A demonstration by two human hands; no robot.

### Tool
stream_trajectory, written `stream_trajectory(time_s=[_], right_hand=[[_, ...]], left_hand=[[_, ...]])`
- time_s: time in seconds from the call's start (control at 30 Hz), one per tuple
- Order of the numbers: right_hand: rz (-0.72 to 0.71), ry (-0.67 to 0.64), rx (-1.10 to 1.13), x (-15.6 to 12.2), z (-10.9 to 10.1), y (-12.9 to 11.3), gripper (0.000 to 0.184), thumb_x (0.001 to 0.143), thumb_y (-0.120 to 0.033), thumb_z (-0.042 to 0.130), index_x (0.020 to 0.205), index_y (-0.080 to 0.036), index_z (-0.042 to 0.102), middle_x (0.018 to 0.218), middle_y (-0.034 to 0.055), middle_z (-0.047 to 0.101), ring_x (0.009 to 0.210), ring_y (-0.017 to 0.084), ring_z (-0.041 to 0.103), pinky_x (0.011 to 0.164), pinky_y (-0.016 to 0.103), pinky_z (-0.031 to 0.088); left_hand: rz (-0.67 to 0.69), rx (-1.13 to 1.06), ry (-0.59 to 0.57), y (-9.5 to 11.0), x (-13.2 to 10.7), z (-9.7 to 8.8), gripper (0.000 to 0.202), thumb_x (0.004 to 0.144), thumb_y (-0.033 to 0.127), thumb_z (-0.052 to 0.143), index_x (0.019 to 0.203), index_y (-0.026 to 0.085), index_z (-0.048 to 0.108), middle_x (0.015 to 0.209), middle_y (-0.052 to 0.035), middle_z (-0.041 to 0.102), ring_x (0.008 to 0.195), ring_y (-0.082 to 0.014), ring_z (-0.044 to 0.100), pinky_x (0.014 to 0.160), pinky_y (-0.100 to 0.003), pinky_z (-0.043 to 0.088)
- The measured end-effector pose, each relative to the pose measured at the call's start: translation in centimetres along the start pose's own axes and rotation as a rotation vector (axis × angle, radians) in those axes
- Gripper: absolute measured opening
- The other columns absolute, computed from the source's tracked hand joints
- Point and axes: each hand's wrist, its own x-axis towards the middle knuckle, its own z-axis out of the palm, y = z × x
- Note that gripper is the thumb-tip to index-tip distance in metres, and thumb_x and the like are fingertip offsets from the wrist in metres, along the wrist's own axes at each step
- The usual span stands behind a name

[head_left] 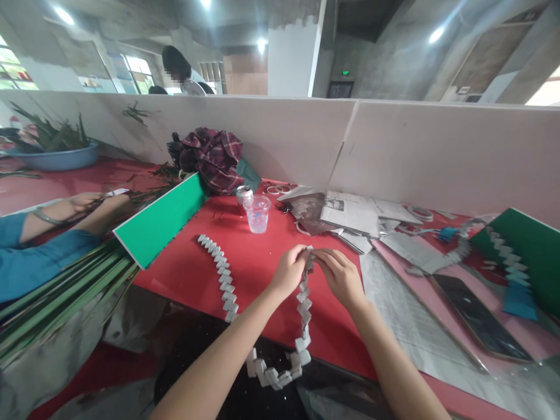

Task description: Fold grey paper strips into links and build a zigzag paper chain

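Note:
A long zigzag chain of folded white paper [225, 280] lies curved on the red table, drops past the front edge over the lap, and rises again to my hands. My left hand [289, 269] pinches the chain's upper end. Opposite it, my right hand [340, 274] has its fingertips closed on the same end, touching the top link from the right. Between the hands the chain hangs down toward the table edge. Fine detail of the link at the fingertips is too small to make out.
A clear plastic cup [258, 214] and a can [244, 197] stand ahead. Papers [350, 214] lie behind my right hand. On the right are a phone [479, 315] and another folded chain [507, 254]. A green divider [164, 219] stands left, beside a co-worker's arms [83, 219] and long leaves [83, 291].

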Motion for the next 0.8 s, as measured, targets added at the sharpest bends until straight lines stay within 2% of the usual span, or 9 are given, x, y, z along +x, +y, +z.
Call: stream_trajectory(time_s=[0.1,0.23,0.43,0.6,0.8], right_hand=[[0.029,-0.001,0.013,0.0,-0.2,0.0,0.027,0.093,-0.021,0.040,0.113,-0.023,0.058,0.104,0.0081,0.064,0.095,0.021,0.061,0.082,0.036,0.051],[0.045,-0.025,0.017,0.2,-0.3,-0.2,0.025,0.093,-0.019,0.040,0.112,-0.022,0.056,0.105,0.0086,0.062,0.098,0.021,0.059,0.083,0.036,0.050],[0.056,-0.039,0.041,0.2,0.0,-0.2,0.023,0.092,-0.021,0.041,0.111,-0.022,0.054,0.103,0.0092,0.060,0.097,0.022,0.058,0.083,0.038,0.050],[0.053,-0.043,0.075,0.1,0.0,0.0,0.026,0.093,-0.020,0.041,0.116,-0.024,0.052,0.107,0.0091,0.059,0.100,0.023,0.056,0.085,0.039,0.049],[0.083,-0.057,0.118,0.3,0.0,-0.2,0.023,0.093,-0.021,0.041,0.111,-0.025,0.055,0.104,0.0086,0.059,0.098,0.023,0.056,0.084,0.040,0.049]], left_hand=[[-0.009,-0.083,-0.061,-0.1,-0.3,0.0,0.015,0.083,0.027,0.050,0.089,0.016,0.057,0.075,-0.0013,0.059,0.067,-0.0120,0.056,0.065,-0.023,0.045],[0.001,-0.117,-0.080,-0.6,-0.2,-0.2,0.016,0.079,0.021,0.054,0.094,0.016,0.057,0.084,-0.0038,0.062,0.075,-0.0130,0.057,0.072,-0.025,0.046],[0.003,-0.106,-0.072,-1.3,0.0,-0.1,0.018,0.080,0.021,0.054,0.096,0.015,0.057,0.086,-0.0056,0.063,0.076,-0.0145,0.058,0.072,-0.027,0.048],[-0.014,-0.160,-0.081,-1.1,0.0,-0.2,0.013,0.080,0.019,0.054,0.092,0.015,0.056,0.082,-0.0044,0.061,0.073,-0.0135,0.057,0.071,-0.027,0.048],[-0.040,-0.127,-0.097,-0.7,0.0,-0.5,0.015,0.080,0.017,0.053,0.094,0.015,0.056,0.082,-0.0041,0.061,0.074,-0.0135,0.059,0.073,-0.028,0.048]])
